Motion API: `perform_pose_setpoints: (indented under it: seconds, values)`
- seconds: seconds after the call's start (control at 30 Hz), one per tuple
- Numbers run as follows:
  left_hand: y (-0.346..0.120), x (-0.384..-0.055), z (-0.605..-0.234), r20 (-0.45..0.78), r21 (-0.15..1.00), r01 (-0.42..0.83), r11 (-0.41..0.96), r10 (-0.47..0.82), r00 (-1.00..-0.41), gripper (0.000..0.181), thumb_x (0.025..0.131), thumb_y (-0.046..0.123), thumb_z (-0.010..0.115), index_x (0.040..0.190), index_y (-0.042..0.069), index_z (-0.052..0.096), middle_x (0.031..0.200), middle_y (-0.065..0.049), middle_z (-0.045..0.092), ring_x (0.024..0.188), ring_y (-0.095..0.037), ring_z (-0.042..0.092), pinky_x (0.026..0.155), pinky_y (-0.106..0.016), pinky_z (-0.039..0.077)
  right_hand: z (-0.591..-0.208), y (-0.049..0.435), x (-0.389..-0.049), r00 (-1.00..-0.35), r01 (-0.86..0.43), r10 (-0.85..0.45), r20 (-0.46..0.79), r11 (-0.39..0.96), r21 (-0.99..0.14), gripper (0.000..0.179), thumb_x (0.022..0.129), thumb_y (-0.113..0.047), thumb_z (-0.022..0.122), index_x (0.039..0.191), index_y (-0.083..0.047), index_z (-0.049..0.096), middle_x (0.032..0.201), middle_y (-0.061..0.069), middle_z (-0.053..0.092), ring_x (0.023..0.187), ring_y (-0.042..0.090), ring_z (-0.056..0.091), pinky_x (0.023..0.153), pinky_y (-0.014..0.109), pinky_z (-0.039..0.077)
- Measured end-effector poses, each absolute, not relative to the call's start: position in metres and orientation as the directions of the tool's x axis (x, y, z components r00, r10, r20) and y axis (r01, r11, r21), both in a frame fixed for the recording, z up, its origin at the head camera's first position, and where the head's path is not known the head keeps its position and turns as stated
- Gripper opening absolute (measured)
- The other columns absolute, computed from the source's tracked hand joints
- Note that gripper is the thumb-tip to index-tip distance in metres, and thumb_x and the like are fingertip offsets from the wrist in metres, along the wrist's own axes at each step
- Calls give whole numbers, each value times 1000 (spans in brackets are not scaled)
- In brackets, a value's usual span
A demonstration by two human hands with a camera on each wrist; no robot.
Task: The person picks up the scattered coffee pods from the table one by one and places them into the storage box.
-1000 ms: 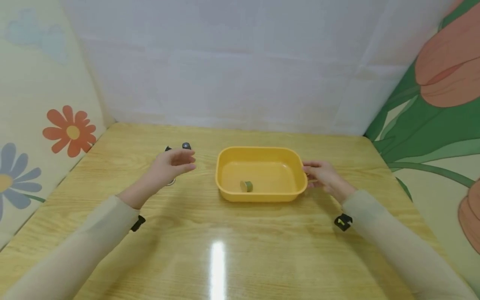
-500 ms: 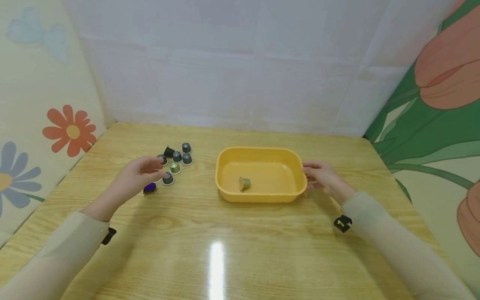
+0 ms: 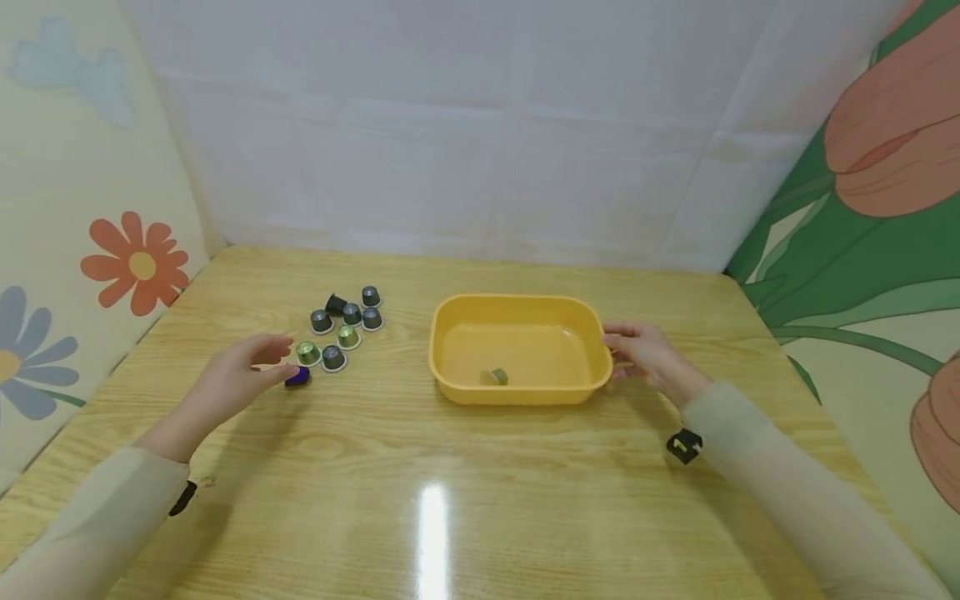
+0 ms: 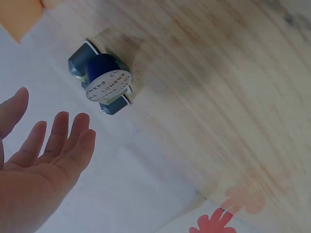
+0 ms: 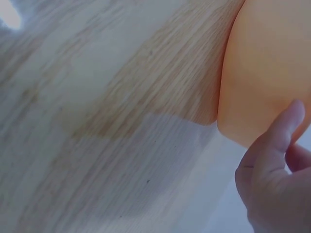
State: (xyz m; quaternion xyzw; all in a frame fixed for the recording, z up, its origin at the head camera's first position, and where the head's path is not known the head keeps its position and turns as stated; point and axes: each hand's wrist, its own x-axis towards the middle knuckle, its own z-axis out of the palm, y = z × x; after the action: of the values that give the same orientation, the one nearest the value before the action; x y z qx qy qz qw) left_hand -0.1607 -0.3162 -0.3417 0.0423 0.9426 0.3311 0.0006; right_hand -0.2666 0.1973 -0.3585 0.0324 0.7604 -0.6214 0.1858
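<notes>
The left hand [image 3: 234,377] is hovering, fingers and thumb apart, with a purple pod [image 3: 298,378] lying just past them. More pods [image 3: 333,358] are sitting beyond it. A greenish pod [image 3: 498,377] is lying inside a yellow tub [image 3: 520,395]; the right hand [image 3: 654,357] is touching the tub's right end, fingers parted. A wood table [image 3: 330,500] is shining between flowery walls [image 3: 45,200].

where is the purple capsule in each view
Head: the purple capsule is left of centre, at the left hand.
Left wrist: upper left, looking dark blue, white lid showing.
Right wrist: not in it.
Shared landmark: the tub, yellow in head, orange and cut off in both wrist views.
</notes>
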Motion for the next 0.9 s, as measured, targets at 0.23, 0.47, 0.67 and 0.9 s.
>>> perform_pose_setpoints:
  seconds: [0.23, 0.47, 0.67, 0.9]
  values:
    - [-330, -165, -350, -9, 566, 80, 821, 102, -995, 54, 95, 19, 65, 133, -13, 45, 133, -37, 46, 121, -54, 43, 95, -67, 37, -357, 199, -268, -921, 287, -200, -333, 229, -930, 50, 102, -13, 49, 145, 8, 34, 88, -1, 62, 72, 11, 61, 55, 26, 56]
    - [-337, -171, -355, -47, 543, 85, 835, 132, -990, 55, 94, 19, 66, 133, -14, 45, 133, -38, 45, 119, -54, 43, 95, -67, 38, -358, 200, -271, -910, 297, -234, -341, 205, -933, 51, 103, -10, 48, 146, 9, 30, 86, -3, 62, 71, 9, 60, 55, 25, 56]
    - [-343, -176, -361, -56, 550, 105, 828, 162, -985, 51, 93, 16, 67, 130, -14, 48, 130, -38, 48, 115, -53, 48, 93, -64, 42, -358, 199, -271, -906, 310, -245, -346, 175, -935, 52, 102, -7, 47, 147, 10, 28, 83, -3, 64, 70, 9, 60, 55, 26, 56]
    - [-346, -187, -368, -76, 554, 121, 824, 195, -978, 50, 91, 17, 70, 127, -14, 52, 126, -36, 53, 117, -52, 49, 96, -63, 40, -359, 201, -272, -903, 313, -253, -348, 167, -935, 52, 102, -7, 46, 147, 10, 27, 81, -3, 64, 68, 9, 61, 53, 25, 55]
